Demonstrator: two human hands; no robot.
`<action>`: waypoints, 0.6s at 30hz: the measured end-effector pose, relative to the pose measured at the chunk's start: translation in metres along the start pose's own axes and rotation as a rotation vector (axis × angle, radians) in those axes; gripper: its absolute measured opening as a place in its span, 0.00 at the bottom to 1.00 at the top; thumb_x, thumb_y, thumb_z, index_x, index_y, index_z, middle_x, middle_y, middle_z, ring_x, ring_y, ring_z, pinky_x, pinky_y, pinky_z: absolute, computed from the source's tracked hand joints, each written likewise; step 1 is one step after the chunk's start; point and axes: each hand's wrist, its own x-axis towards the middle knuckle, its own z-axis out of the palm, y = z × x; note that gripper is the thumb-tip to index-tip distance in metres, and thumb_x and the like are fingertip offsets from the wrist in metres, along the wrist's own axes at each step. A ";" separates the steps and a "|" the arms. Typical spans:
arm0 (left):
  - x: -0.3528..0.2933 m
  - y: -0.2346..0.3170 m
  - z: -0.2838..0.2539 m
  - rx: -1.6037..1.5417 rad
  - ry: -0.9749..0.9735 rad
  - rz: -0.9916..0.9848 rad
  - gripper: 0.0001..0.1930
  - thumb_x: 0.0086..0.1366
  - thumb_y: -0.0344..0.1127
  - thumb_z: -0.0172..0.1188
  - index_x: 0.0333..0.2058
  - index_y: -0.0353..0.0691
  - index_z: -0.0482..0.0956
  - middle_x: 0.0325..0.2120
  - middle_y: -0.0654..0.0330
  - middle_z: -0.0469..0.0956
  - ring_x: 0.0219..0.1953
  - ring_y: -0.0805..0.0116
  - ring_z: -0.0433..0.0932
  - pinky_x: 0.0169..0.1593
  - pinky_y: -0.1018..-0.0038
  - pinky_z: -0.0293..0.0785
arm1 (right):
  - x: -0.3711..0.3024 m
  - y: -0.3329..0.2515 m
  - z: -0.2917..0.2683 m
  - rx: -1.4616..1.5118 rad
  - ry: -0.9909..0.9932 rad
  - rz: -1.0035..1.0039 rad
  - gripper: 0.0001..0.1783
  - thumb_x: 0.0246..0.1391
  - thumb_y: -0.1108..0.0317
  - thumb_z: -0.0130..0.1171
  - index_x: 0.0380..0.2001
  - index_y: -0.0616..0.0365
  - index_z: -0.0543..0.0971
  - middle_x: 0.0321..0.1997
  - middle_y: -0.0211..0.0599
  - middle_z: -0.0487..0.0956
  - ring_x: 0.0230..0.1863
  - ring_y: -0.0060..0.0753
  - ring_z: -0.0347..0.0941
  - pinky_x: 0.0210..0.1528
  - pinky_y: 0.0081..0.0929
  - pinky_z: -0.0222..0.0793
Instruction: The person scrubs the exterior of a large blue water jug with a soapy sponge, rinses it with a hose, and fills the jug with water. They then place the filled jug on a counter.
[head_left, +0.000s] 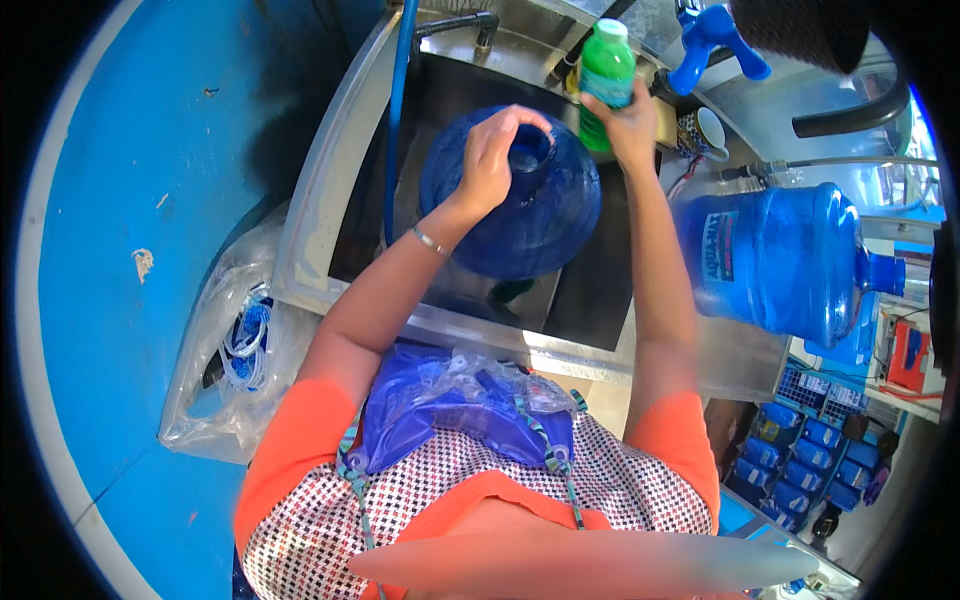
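A large round blue water jug [520, 235] stands in the metal sink [345, 215], its mouth facing up. My left hand [488, 165] is curled over the jug's neck, with thumb and fingers bent around the rim. To the right of the jug, my right hand [630, 125] is wrapped around a green plastic bottle [607, 65] with a white cap. The bottle is upright at the sink's back right edge. Part of its lower half is covered by my fingers.
A second blue jug [770, 265] lies on its side at the right. Behind it are a mug [703, 132] and a blue valve handle [715, 48]. A blue hose [397, 120] hangs at the sink's left. A clear plastic bag [235, 350] sits below the blue wall [150, 200].
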 end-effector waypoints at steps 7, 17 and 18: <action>-0.028 0.035 -0.025 0.087 0.023 -0.068 0.26 0.68 0.47 0.35 0.30 0.31 0.77 0.27 0.52 0.80 0.34 0.62 0.79 0.44 0.70 0.72 | 0.066 0.025 0.134 -0.059 0.198 -0.012 0.33 0.34 0.60 0.77 0.44 0.58 0.73 0.41 0.49 0.81 0.45 0.53 0.78 0.47 0.40 0.72; -0.022 0.030 -0.045 -0.033 0.034 -0.077 0.20 0.63 0.43 0.41 0.31 0.31 0.77 0.28 0.51 0.80 0.32 0.63 0.79 0.43 0.71 0.73 | 0.079 0.095 0.065 -0.890 -0.449 0.016 0.15 0.48 0.67 0.56 0.37 0.65 0.82 0.41 0.60 0.80 0.42 0.58 0.79 0.44 0.47 0.75; -0.021 0.027 -0.045 -0.056 0.017 -0.082 0.20 0.63 0.42 0.42 0.31 0.31 0.77 0.28 0.51 0.80 0.32 0.63 0.79 0.43 0.71 0.73 | 0.075 0.110 0.048 -1.014 -0.477 0.048 0.25 0.48 0.61 0.62 0.50 0.57 0.78 0.53 0.55 0.76 0.51 0.58 0.75 0.51 0.45 0.73</action>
